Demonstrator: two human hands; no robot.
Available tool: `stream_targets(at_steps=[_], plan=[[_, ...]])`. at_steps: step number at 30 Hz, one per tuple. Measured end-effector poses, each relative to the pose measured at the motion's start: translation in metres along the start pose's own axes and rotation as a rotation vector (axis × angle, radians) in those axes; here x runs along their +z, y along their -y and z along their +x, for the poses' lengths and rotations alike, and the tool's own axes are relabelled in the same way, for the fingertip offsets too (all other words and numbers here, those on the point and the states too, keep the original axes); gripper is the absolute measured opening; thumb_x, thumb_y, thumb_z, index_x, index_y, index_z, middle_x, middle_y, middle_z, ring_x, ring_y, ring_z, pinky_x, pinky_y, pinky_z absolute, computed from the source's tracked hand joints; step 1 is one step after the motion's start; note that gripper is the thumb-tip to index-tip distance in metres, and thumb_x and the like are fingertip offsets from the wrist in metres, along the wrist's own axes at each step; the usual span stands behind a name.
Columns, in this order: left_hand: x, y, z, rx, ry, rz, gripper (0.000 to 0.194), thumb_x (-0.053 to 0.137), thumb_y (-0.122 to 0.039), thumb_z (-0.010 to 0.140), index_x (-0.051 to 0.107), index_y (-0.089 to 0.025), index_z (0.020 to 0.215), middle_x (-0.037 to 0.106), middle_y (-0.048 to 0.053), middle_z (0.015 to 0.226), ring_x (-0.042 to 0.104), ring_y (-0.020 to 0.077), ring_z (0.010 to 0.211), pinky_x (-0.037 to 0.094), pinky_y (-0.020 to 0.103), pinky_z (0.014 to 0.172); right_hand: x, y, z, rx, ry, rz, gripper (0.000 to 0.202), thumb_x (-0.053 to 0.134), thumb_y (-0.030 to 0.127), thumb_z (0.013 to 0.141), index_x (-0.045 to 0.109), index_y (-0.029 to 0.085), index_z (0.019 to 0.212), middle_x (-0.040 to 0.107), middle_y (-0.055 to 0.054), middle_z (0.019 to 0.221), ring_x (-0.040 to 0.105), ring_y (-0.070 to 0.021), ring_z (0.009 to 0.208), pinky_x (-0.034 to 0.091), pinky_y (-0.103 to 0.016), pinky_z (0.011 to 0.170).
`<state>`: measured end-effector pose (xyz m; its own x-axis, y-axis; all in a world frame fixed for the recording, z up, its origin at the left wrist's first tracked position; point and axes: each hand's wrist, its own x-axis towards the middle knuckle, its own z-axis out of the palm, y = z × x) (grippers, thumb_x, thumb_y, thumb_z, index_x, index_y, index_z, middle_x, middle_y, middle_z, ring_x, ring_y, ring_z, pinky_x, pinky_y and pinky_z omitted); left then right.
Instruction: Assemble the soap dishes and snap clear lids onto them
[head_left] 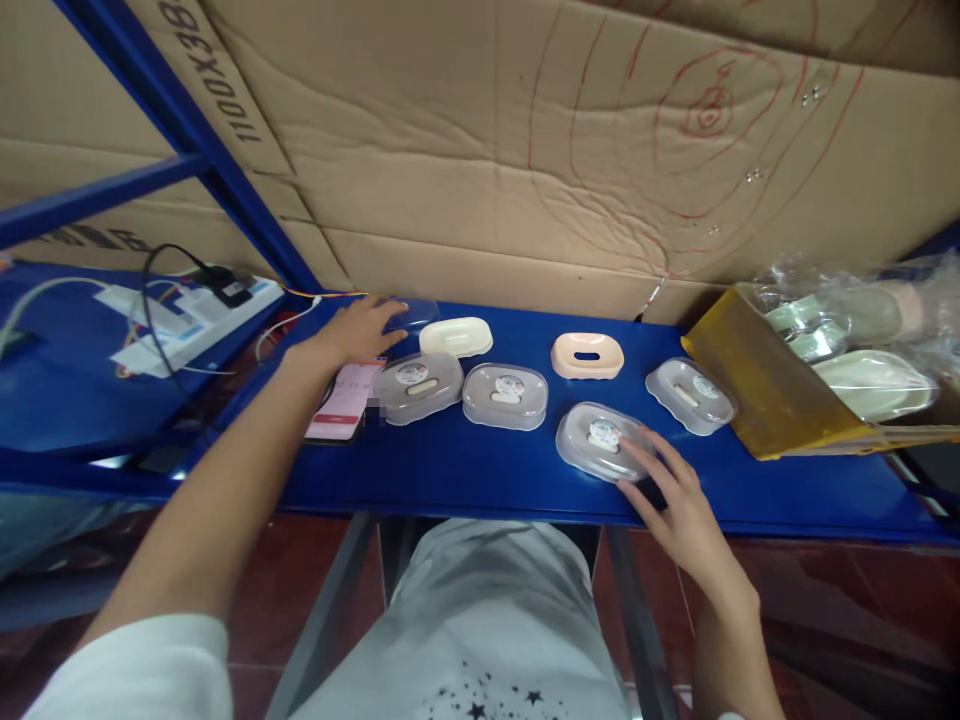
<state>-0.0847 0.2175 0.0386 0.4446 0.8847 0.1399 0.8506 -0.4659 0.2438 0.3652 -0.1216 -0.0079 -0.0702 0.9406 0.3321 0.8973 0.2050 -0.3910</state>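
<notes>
My left hand [364, 330] reaches to the back of the blue table, its thumb and fingers around the left end of a clear plastic lid [421, 316]. Just right of that lid sits an open cream soap dish [456, 338]. My right hand [679, 500] grips the right side of a grey soap dish with a clear lid [589, 455], thumb at the front edge and fingers on top. Other lidded soap dishes rest nearby: one at left [420, 390], one in the middle [506, 397], one at right [690, 395]. A peach soap dish [587, 355] stands uncovered behind them.
A phone [341, 402] with a lit screen lies below my left wrist. At right, a cardboard box [735, 380] holds several plastic-wrapped dishes [874, 385]. Power strips with cables [195, 325] sit at left beside a blue frame post [247, 210]. Cardboard [450, 150] walls the back.
</notes>
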Motion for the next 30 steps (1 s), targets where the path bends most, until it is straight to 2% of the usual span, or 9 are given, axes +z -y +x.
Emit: stream_targets(at_steps=[3,6,9,12,16,20,23,26,30], plan=[[0.001,-0.029,-0.037,0.086,0.025,0.049,0.054,0.052,-0.049,0.108,0.054,-0.024,0.156,0.055,0.013,0.159,0.049,0.0344,0.152,0.041,0.054,0.123,-0.004,0.01,-0.004,-0.057,0.05,-0.006,0.051,0.056,0.042,0.111,0.048,0.041,0.162,0.049,-0.008,0.168,0.049,-0.0337,0.155,0.051,-0.059,0.118],[0.011,-0.065,-0.075,0.198,0.126,0.021,0.063,0.052,-0.059,0.108,0.049,-0.026,0.162,0.052,0.013,0.163,0.05,0.0352,0.151,0.041,0.053,0.124,-0.002,0.015,-0.001,-0.043,0.029,-0.055,0.049,0.056,0.046,0.111,0.052,0.038,0.159,0.054,-0.011,0.163,0.055,-0.0352,0.149,0.055,-0.058,0.113],[0.024,-0.099,-0.101,0.191,0.059,0.11,0.077,0.061,-0.064,0.103,0.043,-0.027,0.167,0.038,0.021,0.173,0.037,0.0446,0.159,0.036,0.063,0.125,0.003,0.013,0.009,0.064,-0.058,-0.201,0.051,0.055,0.054,0.109,0.057,0.033,0.156,0.058,-0.017,0.155,0.061,-0.0403,0.138,0.058,-0.06,0.104],[0.037,-0.131,-0.116,0.223,0.038,0.122,0.079,0.067,-0.065,0.1,0.044,-0.032,0.168,0.031,0.02,0.177,0.035,0.0487,0.16,0.037,0.07,0.122,0.01,0.01,0.02,0.172,-0.087,-0.301,0.06,0.05,0.059,0.109,0.053,0.03,0.162,0.055,-0.02,0.158,0.062,-0.0436,0.135,0.058,-0.064,0.102],[0.054,-0.176,-0.126,0.316,0.011,0.066,0.075,0.068,-0.063,0.1,0.046,-0.034,0.166,0.028,0.021,0.179,0.035,0.0495,0.16,0.035,0.075,0.121,0.028,0.006,0.03,0.301,-0.072,-0.253,0.076,0.043,0.067,0.108,0.032,0.028,0.173,0.029,-0.023,0.178,0.039,-0.0476,0.158,0.046,-0.073,0.115],[0.066,-0.208,-0.108,0.432,-0.067,-0.055,0.072,0.061,-0.063,0.104,0.048,-0.027,0.165,0.027,0.022,0.179,0.032,0.0479,0.162,0.026,0.078,0.124,0.039,-0.007,0.041,0.456,-0.113,-0.294,0.084,0.042,0.074,0.105,0.031,0.026,0.173,0.016,-0.022,0.182,0.017,-0.0523,0.166,0.027,-0.085,0.12],[0.063,-0.201,-0.07,0.467,-0.1,-0.186,0.055,0.048,-0.052,0.112,0.05,-0.028,0.162,0.038,0.016,0.175,0.04,0.0361,0.16,0.027,0.066,0.13,0.029,-0.016,0.056,0.439,-0.181,-0.324,0.078,0.039,0.069,0.108,0.037,0.023,0.171,0.021,-0.02,0.181,0.016,-0.0502,0.167,0.026,-0.082,0.122],[0.052,-0.164,-0.032,0.208,-0.101,-0.078,0.048,0.034,-0.034,0.116,0.052,-0.023,0.158,0.053,0.012,0.165,0.048,0.0233,0.155,0.038,0.045,0.128,0.012,-0.015,0.087,0.208,-0.173,-0.32,0.065,0.033,0.057,0.113,0.045,0.022,0.166,0.036,-0.016,0.177,0.027,-0.0407,0.166,0.029,-0.069,0.127],[0.04,-0.113,-0.024,0.057,-0.026,0.056,0.042,0.054,-0.021,0.103,0.064,-0.019,0.144,0.059,0.018,0.157,0.056,0.0372,0.146,0.043,0.06,0.12,0.004,-0.003,0.162,-0.015,0.164,-0.399,0.057,0.028,0.037,0.114,0.05,0.018,0.163,0.048,-0.015,0.171,0.039,-0.0329,0.161,0.031,-0.057,0.129]])
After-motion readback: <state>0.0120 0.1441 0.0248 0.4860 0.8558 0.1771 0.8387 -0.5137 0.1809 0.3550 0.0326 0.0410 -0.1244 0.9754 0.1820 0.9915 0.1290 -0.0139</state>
